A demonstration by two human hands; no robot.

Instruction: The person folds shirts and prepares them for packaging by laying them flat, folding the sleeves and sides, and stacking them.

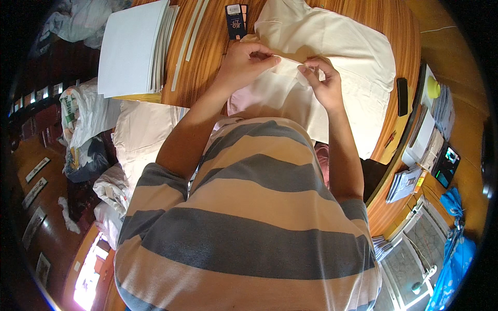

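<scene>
The wood-grained surface (207, 39) is curving around the front and right of the person I am watching, who is wearing a grey and tan striped shirt (249, 220) and bending over the work. A large cream cloth (358, 67) is lying on the surface directly in front of the person, spreading away toward the far edge and out to the right, with soft creases running through it. Another pale cloth (145, 132) is hanging at the person's left, just beside the left arm. Beyond it, white plastic bags (78, 111) are bunching up, and on the far right a blue spotted fabric (459, 259) is drooping in a twist.

At the left of the surface, a thick stack of white paper (129, 46) is resting near the edge. Over the cream cloth, the left hand (241, 65) is pinching a folded edge, its grip closing thumb against forefinger on the fabric. The right hand (327, 85) is doing the same a little way along, its grip also clamping the cloth, and the fold is stretching between the two.

Two narrow pale strips (182, 52) are lying side by side near the paper. A small dark packet (235, 23) is sitting just beside the cloth's far left corner, and a slim black object (402, 97) is lying near its right edge.
</scene>
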